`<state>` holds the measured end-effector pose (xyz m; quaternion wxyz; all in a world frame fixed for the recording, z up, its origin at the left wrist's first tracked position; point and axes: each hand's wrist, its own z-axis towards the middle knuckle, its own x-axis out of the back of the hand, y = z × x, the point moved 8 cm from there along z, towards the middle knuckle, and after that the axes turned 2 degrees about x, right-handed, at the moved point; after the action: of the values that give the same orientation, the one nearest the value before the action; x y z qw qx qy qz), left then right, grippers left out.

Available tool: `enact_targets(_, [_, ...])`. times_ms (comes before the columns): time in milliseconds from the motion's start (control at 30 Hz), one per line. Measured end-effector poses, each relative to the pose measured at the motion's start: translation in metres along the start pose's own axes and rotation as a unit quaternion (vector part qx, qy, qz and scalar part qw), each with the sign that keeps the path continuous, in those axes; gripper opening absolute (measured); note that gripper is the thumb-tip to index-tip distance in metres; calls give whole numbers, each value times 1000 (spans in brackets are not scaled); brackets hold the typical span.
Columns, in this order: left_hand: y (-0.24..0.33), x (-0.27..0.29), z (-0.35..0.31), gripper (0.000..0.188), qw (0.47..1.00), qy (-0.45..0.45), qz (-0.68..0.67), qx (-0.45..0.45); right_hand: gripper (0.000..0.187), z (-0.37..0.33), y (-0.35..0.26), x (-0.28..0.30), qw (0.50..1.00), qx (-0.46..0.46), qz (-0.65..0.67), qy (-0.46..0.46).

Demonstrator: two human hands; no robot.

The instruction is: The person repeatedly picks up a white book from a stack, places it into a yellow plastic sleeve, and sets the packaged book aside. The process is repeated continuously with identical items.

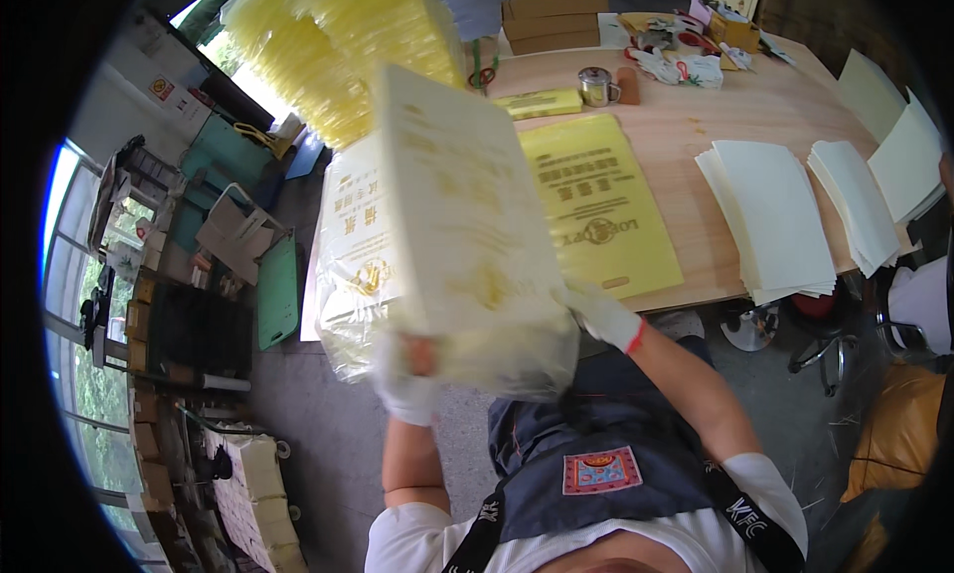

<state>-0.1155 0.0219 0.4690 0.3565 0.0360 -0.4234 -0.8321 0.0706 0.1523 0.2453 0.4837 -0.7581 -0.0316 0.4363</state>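
Gripping, with the gloved left hand, the near lower-left part of a blurred white pack sleeved in clear printed film; touching its right edge with the gloved right hand, but leaving the closing of those fingers impossible to tell. Holding the pack tilted in front of the torso, partly covering a second wrapped pack at the table's left end. Suggesting, as the step in hand, a two-handed repositioning of the pack; probably calling, in the next move, for even support from both sides and care with slippery film.

Showing on the wooden table a flat yellow bag, a metal cup, brown cardboard boxes and, to the right, a fanned stack of pale sheets. Including at upper left a tall heap of yellow plastic. Revealing around the table a grey floor, a green board, windows along the left and an orange sack at lower right.
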Motion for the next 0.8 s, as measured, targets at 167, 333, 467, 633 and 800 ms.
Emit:
enact_targets(167, [-75,114,61,25,969,177,-92,145,41,76,-71,-93,939,78,-334,-12])
enact_targets(333, [-190,151,-7,23,952,120,81,268,56,66,-79,-122,804,75,-587,52])
enact_targets(467, [-248,103,-109,29,937,192,-16,292,48,30,-35,-100,819,-16,-572,-55])
enact_targets(633, [-263,-97,-238,28,915,-240,15,325,36,-31,64,-10,754,-130,-635,-102])
enact_targets(800, [-153,-261,-143,28,934,-318,149,61,38,-100,73,63,751,-164,-639,-7])
